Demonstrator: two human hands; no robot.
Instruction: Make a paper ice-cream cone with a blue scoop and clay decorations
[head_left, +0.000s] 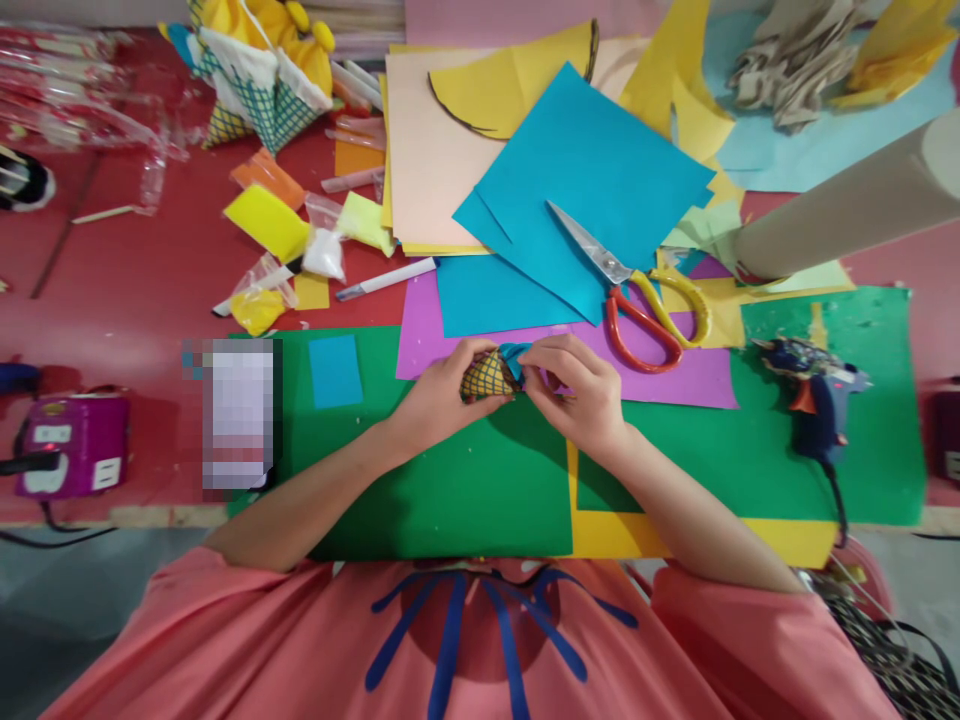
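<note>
My left hand is wrapped round a small piece of yellow-and-blue checked fabric, rounded in shape. A blue piece sits at its right end, and my right hand pinches that end between thumb and fingers. Both hands meet just over the green sheet and the purple sheet. The fingers partly hide the piece, so its full form cannot be made out. Beyond my right hand lie scissors with one red and one yellow handle, blades apart, on blue sheets.
A glue gun lies at the right, its cord hanging over the front edge. A beige cylinder stands behind it. Left are a blurred phone-like object, a purple power box and a marker. Checked fabric figures sit far left.
</note>
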